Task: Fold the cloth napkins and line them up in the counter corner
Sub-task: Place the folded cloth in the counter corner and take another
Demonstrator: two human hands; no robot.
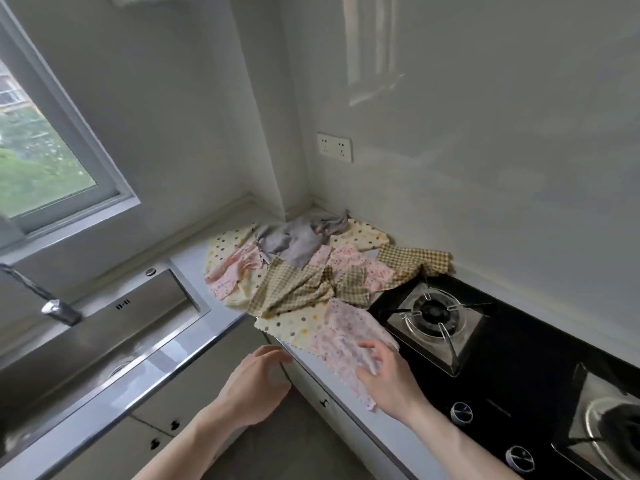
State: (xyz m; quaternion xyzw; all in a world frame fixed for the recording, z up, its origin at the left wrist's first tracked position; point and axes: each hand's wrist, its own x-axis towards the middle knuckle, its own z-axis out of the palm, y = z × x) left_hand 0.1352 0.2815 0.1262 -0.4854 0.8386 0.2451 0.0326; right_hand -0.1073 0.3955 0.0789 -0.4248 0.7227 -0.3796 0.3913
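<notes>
Several crumpled cloth napkins lie heaped in the counter corner: a grey one (294,237) at the back, cream dotted ones (360,232), yellow checked ones (298,289), pink flowered ones (232,271). Nearest me a pink flowered napkin (343,336) lies spread at the counter's front edge, partly over a dotted napkin (291,327). My right hand (384,379) rests over its near corner with fingers loosely spread, touching the cloth. My left hand (256,379) hovers just off the counter edge, fingers relaxed and holding nothing.
A black gas hob (519,358) with two burners and knobs fills the counter to the right. A steel sink (104,327) with a tap lies to the left under a window. A wall socket (334,147) sits above the corner.
</notes>
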